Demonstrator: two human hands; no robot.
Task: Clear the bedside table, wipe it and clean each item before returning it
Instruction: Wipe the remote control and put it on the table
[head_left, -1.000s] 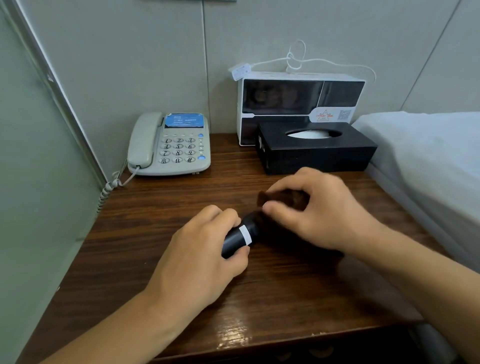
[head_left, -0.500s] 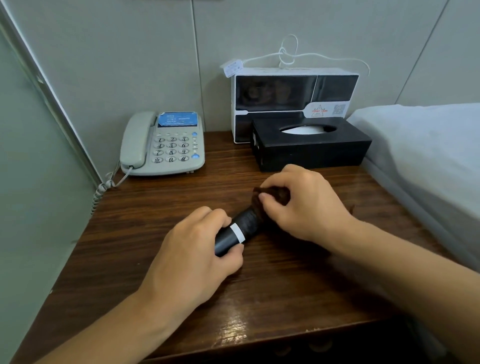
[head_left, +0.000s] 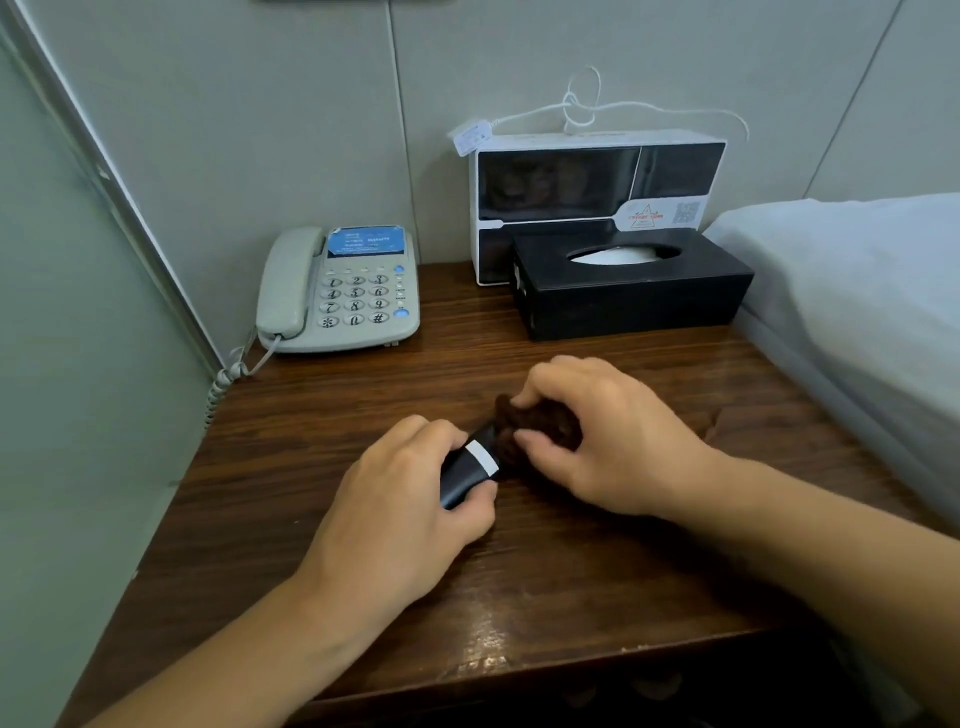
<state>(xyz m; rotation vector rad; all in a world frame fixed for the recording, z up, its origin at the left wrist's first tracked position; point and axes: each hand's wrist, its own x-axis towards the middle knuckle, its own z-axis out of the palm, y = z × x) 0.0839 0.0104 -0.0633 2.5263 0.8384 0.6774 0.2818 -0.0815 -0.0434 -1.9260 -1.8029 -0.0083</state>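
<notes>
Against grey wall panels, wooden bedside table (head_left: 322, 467) (bed (head_left: 857, 291) alongside)

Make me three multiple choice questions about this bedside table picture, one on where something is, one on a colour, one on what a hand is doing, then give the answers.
1. Where is the phone?
A. back left of the table
B. on the bed
C. front right corner

2. What colour is the tissue box?
A. white
B. black
C. red

3. What is the left hand doing?
A. resting flat
B. lifting the handset
C. gripping a black cylinder

Answers: 1 A, it sits by the wall at far left. 2 B, its sides and top are black. 3 C, fingers curl round the cylinder while the right hand holds a brown cloth to its end.
</notes>
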